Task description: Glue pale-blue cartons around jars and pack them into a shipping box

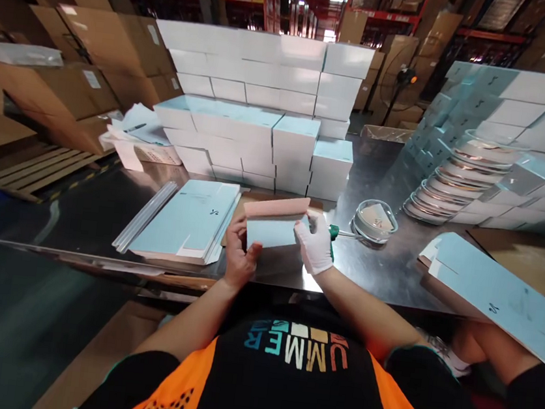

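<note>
Okay, the fingers of your bare left hand (241, 257) and white-gloved right hand (316, 243) are clamped on opposite ends of the light-blue cardboard piece with a pinkish flap (272, 231). It's above the dark metal tabletop's (377, 275) front edge, right of the flat light-blue cardboard stack (183, 214).

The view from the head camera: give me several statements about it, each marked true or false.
1. The left hand and right hand both hold the pale blue folded piece. True.
2. Only the left hand is gloved. False: the white glove is on the right; the left is bare.
3. A pen lies on the papers at the left. True.
4. The clear round containers all stand in one stack. False: one container sits apart, beside the green-handled tool.
</note>
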`<state>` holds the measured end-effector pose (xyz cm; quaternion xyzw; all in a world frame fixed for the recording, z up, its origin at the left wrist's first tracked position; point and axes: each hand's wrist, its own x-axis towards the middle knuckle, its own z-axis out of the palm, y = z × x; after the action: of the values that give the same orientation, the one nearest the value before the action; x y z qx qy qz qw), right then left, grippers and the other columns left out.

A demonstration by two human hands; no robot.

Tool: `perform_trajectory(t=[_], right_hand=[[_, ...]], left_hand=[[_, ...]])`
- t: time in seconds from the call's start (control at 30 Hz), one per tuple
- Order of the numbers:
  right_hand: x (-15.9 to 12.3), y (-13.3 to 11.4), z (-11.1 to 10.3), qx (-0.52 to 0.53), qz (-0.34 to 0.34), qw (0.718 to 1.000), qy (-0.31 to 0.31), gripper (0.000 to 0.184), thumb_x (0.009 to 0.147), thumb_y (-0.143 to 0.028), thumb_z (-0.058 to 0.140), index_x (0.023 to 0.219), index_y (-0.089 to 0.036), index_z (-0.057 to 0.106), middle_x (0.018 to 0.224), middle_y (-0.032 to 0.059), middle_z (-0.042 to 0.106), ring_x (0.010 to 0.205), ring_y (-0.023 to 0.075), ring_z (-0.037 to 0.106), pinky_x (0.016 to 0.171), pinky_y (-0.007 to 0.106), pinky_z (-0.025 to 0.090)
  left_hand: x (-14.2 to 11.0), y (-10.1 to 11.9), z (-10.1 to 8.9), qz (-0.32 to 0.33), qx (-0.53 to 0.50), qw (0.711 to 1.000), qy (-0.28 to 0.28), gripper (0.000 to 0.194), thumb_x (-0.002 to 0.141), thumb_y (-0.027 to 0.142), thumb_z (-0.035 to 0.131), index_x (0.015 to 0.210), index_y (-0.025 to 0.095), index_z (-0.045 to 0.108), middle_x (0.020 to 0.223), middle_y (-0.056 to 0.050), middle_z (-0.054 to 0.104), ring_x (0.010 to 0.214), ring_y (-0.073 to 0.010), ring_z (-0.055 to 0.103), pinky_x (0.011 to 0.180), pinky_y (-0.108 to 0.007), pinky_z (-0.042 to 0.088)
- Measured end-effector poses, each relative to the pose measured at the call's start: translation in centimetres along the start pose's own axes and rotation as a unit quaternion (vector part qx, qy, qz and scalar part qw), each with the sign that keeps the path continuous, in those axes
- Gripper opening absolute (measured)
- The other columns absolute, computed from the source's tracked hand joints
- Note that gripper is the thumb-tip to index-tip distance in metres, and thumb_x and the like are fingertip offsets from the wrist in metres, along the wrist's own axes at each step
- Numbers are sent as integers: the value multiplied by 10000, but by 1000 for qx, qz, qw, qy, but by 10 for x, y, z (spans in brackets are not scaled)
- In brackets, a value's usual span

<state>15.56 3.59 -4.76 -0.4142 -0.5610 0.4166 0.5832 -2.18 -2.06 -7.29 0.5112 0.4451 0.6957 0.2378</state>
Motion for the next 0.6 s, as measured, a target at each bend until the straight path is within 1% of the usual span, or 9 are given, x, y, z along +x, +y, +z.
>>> perform_trajectory(t=[0.07,0.13,0.23,0.27,0.33,0.4,0.43,0.47,0.6], right_hand=[[7,-1,2,10,-12,1000,21,547,858,-412,641,1364,-223,555,1300,117,752,1040,236,736,929,370,631],[14,-3,-8,-13,-50,999,1,584,896,-381,591,1454,-227,510,1440,139,698,1113,232,729,988,382,621],[26,-4,-44,-199,-69,977,-19,507,1002,-420,554,1443,-172,571,1498,212,644,1320,296,672,1150,452,550],[29,-2,-58,-299,-45,953,-20,489,1013,-438,581,1403,-146,611,1475,244,643,1362,338,651,1176,484,525],[34,5,-82,-469,50,880,-50,468,976,-439,685,1305,-106,669,1385,294,665,1326,416,672,1128,525,536],[36,18,-97,-536,143,826,-103,454,908,-391,774,1245,-103,676,1283,293,706,1189,424,730,1007,497,576],[35,26,-101,-534,170,819,-124,464,867,-345,801,1242,-108,663,1228,275,728,1117,405,749,948,467,585],[33,33,-104,-516,185,826,-131,500,813,-288,819,1249,-117,644,1168,247,748,1047,378,757,895,437,587],[22,53,-109,-360,170,915,-64,549,625,-146,749,1160,-170,624,889,112,757,748,283,709,676,374,563]], left_hand=[[2,0,-3,-8,3,1000,-20,818,684,880,878,1180,262,673,1370,-147,644,1571,-384,442,1359,-508,322],[5,-1,-11,-25,39,996,-74,757,606,786,979,1100,266,735,1214,-120,695,1524,-402,479,1388,-545,254],[12,-2,-21,-32,49,996,-64,670,539,696,1036,988,266,788,1057,-89,711,1424,-417,549,1388,-579,246],[15,-2,-21,-31,43,997,-49,660,527,676,1044,978,266,791,1044,-83,710,1401,-412,566,1383,-574,261],[20,0,-18,-29,35,999,-30,638,510,619,1062,964,266,786,1022,-72,707,1340,-391,603,1366,-555,300],[26,1,-10,-27,33,999,-32,611,518,568,1069,957,261,775,1022,-70,703,1270,-365,635,1324,-529,363],[30,2,-6,-25,29,999,-38,598,536,558,1062,963,254,774,1033,-73,703,1236,-352,646,1284,-511,406],[35,2,-2,-21,24,998,-45,589,561,561,1049,976,245,774,1049,-79,703,1203,-339,655,1235,-490,447],[51,2,8,-16,2,998,-67,610,616,628,1002,1013,223,776,1075,-84,707,1117,-297,667,1096,-409,509]])
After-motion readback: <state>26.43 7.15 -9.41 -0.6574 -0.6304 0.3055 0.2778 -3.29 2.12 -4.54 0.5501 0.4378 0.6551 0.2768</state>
